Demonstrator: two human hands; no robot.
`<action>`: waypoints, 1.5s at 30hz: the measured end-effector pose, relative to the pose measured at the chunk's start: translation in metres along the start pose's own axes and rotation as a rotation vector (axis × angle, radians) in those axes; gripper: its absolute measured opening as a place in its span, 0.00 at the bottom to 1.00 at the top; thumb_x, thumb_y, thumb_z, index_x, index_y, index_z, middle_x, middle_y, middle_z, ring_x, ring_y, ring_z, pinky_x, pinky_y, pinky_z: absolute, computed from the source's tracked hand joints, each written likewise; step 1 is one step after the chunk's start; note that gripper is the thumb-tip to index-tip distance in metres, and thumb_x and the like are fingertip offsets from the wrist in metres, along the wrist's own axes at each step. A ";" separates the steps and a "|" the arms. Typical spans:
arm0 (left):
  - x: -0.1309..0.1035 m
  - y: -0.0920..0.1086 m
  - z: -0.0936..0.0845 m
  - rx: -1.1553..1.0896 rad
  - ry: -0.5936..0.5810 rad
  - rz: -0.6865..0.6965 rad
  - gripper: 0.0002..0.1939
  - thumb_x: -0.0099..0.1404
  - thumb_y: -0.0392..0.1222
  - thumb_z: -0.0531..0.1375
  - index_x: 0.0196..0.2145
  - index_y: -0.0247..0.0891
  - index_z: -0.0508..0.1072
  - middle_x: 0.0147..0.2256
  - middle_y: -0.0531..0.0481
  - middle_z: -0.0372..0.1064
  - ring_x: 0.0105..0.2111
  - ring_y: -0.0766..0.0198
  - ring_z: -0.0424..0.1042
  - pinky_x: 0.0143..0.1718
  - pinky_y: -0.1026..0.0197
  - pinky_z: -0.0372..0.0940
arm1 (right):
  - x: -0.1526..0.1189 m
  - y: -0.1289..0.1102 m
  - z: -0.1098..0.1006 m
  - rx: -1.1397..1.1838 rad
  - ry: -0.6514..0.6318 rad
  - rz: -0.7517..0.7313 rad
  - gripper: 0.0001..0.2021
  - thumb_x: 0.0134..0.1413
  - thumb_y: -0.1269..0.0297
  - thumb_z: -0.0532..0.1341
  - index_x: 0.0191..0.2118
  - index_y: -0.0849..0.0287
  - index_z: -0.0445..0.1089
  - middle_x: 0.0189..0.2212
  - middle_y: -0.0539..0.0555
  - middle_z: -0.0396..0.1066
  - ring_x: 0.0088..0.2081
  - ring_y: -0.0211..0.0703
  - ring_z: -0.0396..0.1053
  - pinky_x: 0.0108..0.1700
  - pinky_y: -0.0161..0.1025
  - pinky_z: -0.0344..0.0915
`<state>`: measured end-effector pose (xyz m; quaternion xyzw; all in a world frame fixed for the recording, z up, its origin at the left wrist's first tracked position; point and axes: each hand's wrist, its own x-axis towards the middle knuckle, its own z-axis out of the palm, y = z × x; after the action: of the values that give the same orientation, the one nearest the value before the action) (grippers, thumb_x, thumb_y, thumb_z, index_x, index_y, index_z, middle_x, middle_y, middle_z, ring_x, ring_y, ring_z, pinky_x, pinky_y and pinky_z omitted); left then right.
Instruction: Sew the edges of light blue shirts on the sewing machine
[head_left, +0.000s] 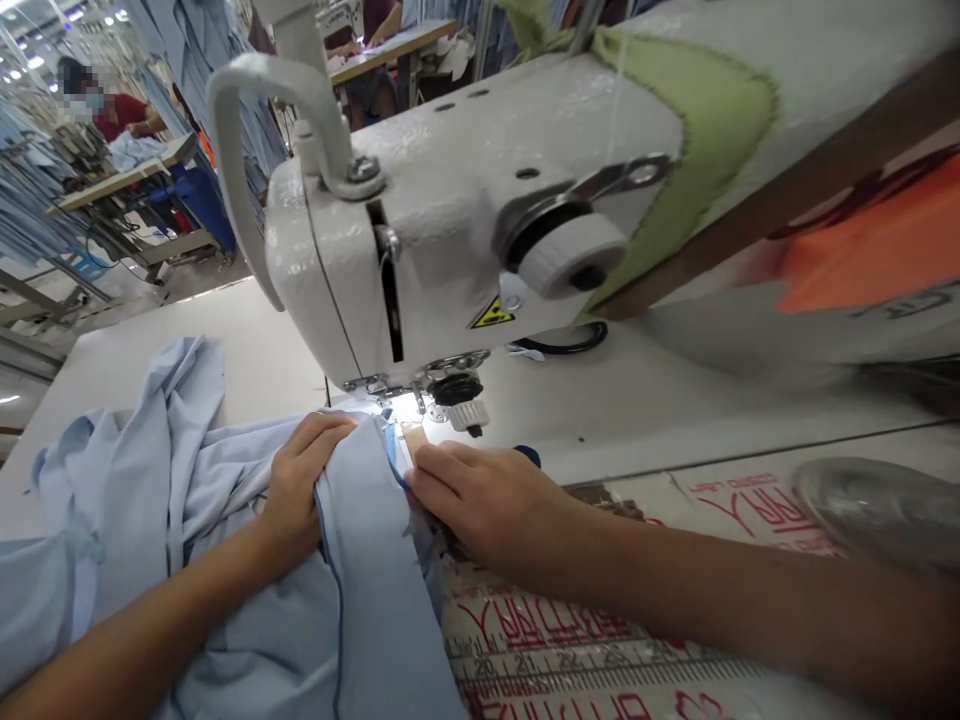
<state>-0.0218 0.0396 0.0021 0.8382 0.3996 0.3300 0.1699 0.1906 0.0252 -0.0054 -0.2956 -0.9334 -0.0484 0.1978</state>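
Observation:
Light blue fabric [375,560] with dark blue piping lies under the needle area of a white sewing machine [442,200]. My left hand [304,480] is closed on a fold of this fabric, left of the lit needle area, its fingertips partly tucked behind the cloth. At the fabric's right edge my right hand [487,500] pinches the cloth close to the presser foot, its fingers bent. Just ahead of those fingers is a small tan piece [415,440] at the edge. The needle itself is lost in the glare of the lamp.
More bunched fabric [150,450] spreads over the white table [255,330] on the left. Printed tape and a ruler [570,665] cover the front edge. A metal dish [877,510] stands at right, orange cloth [870,245] behind. A person [120,115] works in the background.

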 end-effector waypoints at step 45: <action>0.017 0.003 0.005 0.572 -0.096 0.548 0.11 0.66 0.31 0.47 0.41 0.29 0.66 0.25 0.48 0.63 0.28 0.62 0.58 0.29 0.59 0.58 | -0.007 -0.012 0.000 0.142 0.212 -0.184 0.19 0.57 0.79 0.43 0.31 0.69 0.72 0.27 0.57 0.70 0.29 0.42 0.65 0.28 0.39 0.63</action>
<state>-0.0089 0.0511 0.0072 0.9417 0.2287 0.1990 -0.1460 0.1891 0.0112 -0.0080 -0.1872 -0.9315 -0.0312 0.3102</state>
